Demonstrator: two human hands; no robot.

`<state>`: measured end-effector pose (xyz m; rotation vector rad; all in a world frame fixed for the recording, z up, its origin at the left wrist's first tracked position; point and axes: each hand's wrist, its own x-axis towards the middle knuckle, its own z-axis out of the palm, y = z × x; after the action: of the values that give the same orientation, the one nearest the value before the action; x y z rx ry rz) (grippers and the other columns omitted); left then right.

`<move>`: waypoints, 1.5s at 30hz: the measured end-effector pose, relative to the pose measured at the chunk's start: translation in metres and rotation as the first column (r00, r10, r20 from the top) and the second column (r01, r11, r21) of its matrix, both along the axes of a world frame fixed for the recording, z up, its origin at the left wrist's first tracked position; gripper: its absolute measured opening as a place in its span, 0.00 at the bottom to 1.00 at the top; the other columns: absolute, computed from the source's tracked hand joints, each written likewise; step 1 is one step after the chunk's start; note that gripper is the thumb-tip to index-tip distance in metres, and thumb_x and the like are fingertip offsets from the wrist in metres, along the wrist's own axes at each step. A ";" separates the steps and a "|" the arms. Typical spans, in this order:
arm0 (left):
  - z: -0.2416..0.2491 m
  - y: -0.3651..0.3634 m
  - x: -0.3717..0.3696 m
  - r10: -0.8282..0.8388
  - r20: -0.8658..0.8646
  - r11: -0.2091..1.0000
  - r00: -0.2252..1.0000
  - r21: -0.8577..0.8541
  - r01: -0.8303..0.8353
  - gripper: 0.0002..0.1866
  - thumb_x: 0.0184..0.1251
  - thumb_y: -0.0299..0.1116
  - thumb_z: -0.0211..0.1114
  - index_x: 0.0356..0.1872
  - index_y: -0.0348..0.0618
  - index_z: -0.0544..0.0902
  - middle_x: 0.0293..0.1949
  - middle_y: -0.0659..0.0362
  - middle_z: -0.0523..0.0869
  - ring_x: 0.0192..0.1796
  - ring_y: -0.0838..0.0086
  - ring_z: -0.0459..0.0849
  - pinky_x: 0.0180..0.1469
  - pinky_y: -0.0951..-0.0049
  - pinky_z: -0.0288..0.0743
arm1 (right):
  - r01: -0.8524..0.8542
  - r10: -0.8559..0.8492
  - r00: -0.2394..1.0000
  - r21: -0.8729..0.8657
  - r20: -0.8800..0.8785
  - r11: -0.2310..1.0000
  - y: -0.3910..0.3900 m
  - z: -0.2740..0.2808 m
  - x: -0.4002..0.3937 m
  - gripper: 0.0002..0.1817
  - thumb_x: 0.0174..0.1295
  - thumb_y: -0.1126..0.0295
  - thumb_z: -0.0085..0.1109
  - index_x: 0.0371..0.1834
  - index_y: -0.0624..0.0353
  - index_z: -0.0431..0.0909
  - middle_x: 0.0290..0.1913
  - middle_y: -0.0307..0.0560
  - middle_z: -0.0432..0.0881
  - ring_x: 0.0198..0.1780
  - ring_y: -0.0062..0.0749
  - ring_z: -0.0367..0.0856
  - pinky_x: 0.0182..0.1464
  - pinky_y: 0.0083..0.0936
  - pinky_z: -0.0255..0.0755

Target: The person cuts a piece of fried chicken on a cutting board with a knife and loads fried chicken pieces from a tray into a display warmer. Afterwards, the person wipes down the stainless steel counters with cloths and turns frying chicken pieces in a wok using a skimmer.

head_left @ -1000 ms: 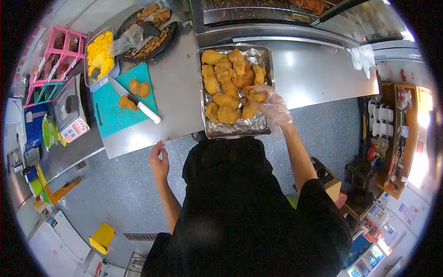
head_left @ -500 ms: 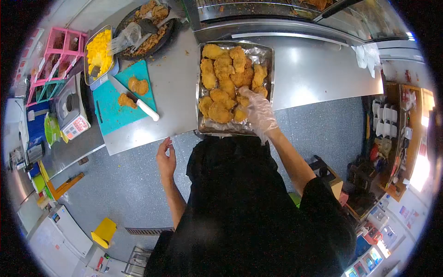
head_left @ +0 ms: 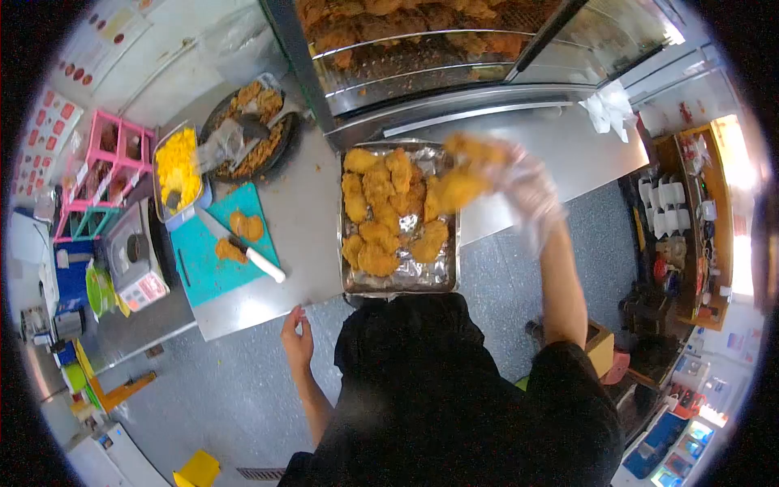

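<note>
My right hand (head_left: 526, 188), in a clear plastic glove, is raised over the right side of the metal tray (head_left: 440, 284). It is closed on fried chicken pieces (head_left: 464, 185), smeared by motion; how many is hard to tell. Several more pieces of breaded fried chicken (head_left: 377, 219) lie on the foil-lined tray. My bare left hand (head_left: 298, 337) hangs by the counter's front edge, holding nothing, its fingers loosely apart. To the left, a white-handled knife (head_left: 264, 264) rests on a turquoise cutting board (head_left: 215, 280) beside small browned pieces (head_left: 246, 227).
Behind the tray stands a glass-fronted warming cabinet (head_left: 422, 49) holding fried food. A black pan (head_left: 284, 146) with browned food and a container of yellow food (head_left: 177, 170) sit back left. A scale (head_left: 142, 280) and pink rack (head_left: 105, 174) are further left. White paper (head_left: 610, 109) lies right.
My right hand has lifted out of the tray and moved up and right, carrying chicken pieces. The view has tilted up, showing more of the cabinet. My left hand stays by the counter edge.
</note>
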<state>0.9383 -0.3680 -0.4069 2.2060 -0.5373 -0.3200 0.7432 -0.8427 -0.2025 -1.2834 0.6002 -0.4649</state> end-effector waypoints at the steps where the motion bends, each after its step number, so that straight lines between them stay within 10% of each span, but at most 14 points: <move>1: -0.003 0.003 0.000 -0.009 -0.001 1.000 1.000 -0.005 0.009 0.17 0.64 0.22 0.59 0.54 0.32 0.79 0.48 0.46 0.85 0.49 0.62 0.85 0.54 0.66 0.76 | 0.058 -0.061 0.998 -0.220 -0.005 0.974 -0.022 0.016 0.002 0.31 0.57 0.55 0.68 0.60 0.61 0.73 0.64 0.52 0.74 0.61 0.39 0.75 0.55 0.38 0.77; 5: 0.014 -0.021 0.003 -0.056 0.017 0.998 0.998 0.004 0.056 0.16 0.65 0.23 0.58 0.54 0.33 0.80 0.47 0.46 0.85 0.48 0.62 0.85 0.53 0.66 0.76 | 0.285 -0.137 0.797 -0.167 0.589 0.944 -0.093 0.098 0.028 0.27 0.63 0.67 0.60 0.66 0.58 0.68 0.64 0.46 0.74 0.57 0.37 0.78 0.49 0.33 0.78; 7: 0.017 -0.025 0.001 -0.058 0.026 0.998 0.998 0.006 0.057 0.16 0.66 0.24 0.58 0.54 0.34 0.80 0.48 0.46 0.85 0.49 0.61 0.85 0.54 0.66 0.76 | 0.305 -0.132 0.754 -0.165 0.644 0.938 -0.103 0.146 0.048 0.25 0.64 0.66 0.58 0.65 0.54 0.67 0.62 0.49 0.74 0.67 0.37 0.69 0.69 0.24 0.61; 9: 0.022 -0.026 -0.005 -0.066 0.072 0.997 0.995 0.037 0.063 0.16 0.67 0.25 0.58 0.54 0.34 0.80 0.48 0.45 0.85 0.50 0.61 0.85 0.54 0.65 0.76 | 0.402 -0.291 0.771 -0.079 0.566 0.912 -0.142 0.166 0.071 0.26 0.61 0.70 0.57 0.65 0.55 0.68 0.64 0.51 0.73 0.67 0.32 0.69 0.68 0.26 0.63; 11: 0.018 -0.031 -0.006 -0.069 0.088 0.995 0.994 0.077 0.062 0.16 0.67 0.25 0.58 0.54 0.35 0.80 0.48 0.45 0.85 0.50 0.60 0.85 0.55 0.65 0.76 | 0.292 -0.449 0.885 -0.897 0.121 0.333 -0.173 0.180 0.091 0.27 0.61 0.71 0.54 0.66 0.55 0.68 0.60 0.50 0.77 0.62 0.33 0.73 0.65 0.26 0.65; 14: 0.020 -0.028 -0.022 -0.010 0.036 0.994 0.999 0.109 0.006 0.16 0.67 0.27 0.59 0.54 0.35 0.80 0.49 0.45 0.85 0.52 0.59 0.84 0.58 0.63 0.74 | 0.009 -0.605 0.796 -0.999 -0.023 0.049 -0.206 0.184 0.119 0.26 0.62 0.70 0.54 0.66 0.55 0.69 0.60 0.50 0.77 0.62 0.33 0.73 0.65 0.26 0.65; 23: 0.012 -0.027 -0.065 0.037 0.091 0.989 0.995 0.142 -0.050 0.14 0.68 0.26 0.59 0.52 0.35 0.80 0.44 0.48 0.86 0.45 0.65 0.86 0.51 0.66 0.79 | -0.280 -0.679 0.698 -0.959 -0.229 0.036 -0.241 0.191 0.145 0.23 0.64 0.70 0.53 0.63 0.56 0.71 0.60 0.48 0.77 0.62 0.34 0.74 0.65 0.29 0.66; 34: -0.005 0.001 -0.056 0.096 -0.051 0.994 0.994 0.060 -0.093 0.14 0.67 0.26 0.58 0.52 0.34 0.81 0.46 0.47 0.86 0.49 0.61 0.85 0.53 0.65 0.77 | -0.242 -0.686 0.720 -0.964 -0.103 -0.109 -0.164 0.176 0.086 0.20 0.66 0.69 0.52 0.61 0.58 0.73 0.60 0.45 0.78 0.62 0.34 0.74 0.64 0.31 0.67; 38: -0.023 0.024 -0.051 0.101 -0.122 0.994 0.987 0.046 -0.096 0.16 0.66 0.24 0.57 0.54 0.35 0.80 0.46 0.48 0.86 0.49 0.62 0.85 0.53 0.65 0.78 | -0.085 -0.454 0.891 -0.981 0.003 -0.173 -0.099 0.035 0.044 0.15 0.65 0.71 0.50 0.54 0.56 0.77 0.50 0.44 0.82 0.48 0.39 0.81 0.53 0.35 0.74; 41: -0.028 0.036 -0.048 0.085 -0.100 0.995 0.991 0.069 -0.079 0.16 0.66 0.23 0.56 0.55 0.36 0.79 0.46 0.48 0.86 0.49 0.62 0.86 0.53 0.66 0.78 | -0.821 -0.411 0.560 -0.549 -0.719 -0.158 -0.033 -0.061 0.074 0.08 0.65 0.71 0.53 0.44 0.58 0.77 0.41 0.44 0.82 0.40 0.39 0.84 0.42 0.32 0.80; 44: -0.030 0.041 -0.042 0.089 -0.174 0.993 0.981 0.092 -0.074 0.17 0.66 0.23 0.56 0.56 0.37 0.79 0.46 0.48 0.86 0.49 0.62 0.86 0.53 0.65 0.78 | -0.784 -0.255 0.451 -0.517 -0.855 0.345 0.037 -0.082 0.080 0.18 0.64 0.57 0.55 0.45 0.62 0.79 0.44 0.55 0.82 0.45 0.44 0.84 0.47 0.36 0.79; 45: -0.027 0.041 -0.040 0.081 -0.164 0.993 0.983 0.092 -0.067 0.17 0.66 0.23 0.56 0.56 0.37 0.79 0.46 0.48 0.86 0.49 0.62 0.86 0.53 0.65 0.78 | -0.793 -0.328 0.428 -0.524 -0.842 0.311 0.034 -0.137 0.084 0.18 0.64 0.57 0.54 0.44 0.63 0.79 0.44 0.56 0.82 0.45 0.45 0.84 0.48 0.37 0.79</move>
<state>0.8987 -0.3274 -0.4336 2.2508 -0.3549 -0.4922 0.8270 -0.8082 -0.3397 -2.8665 0.9720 0.4321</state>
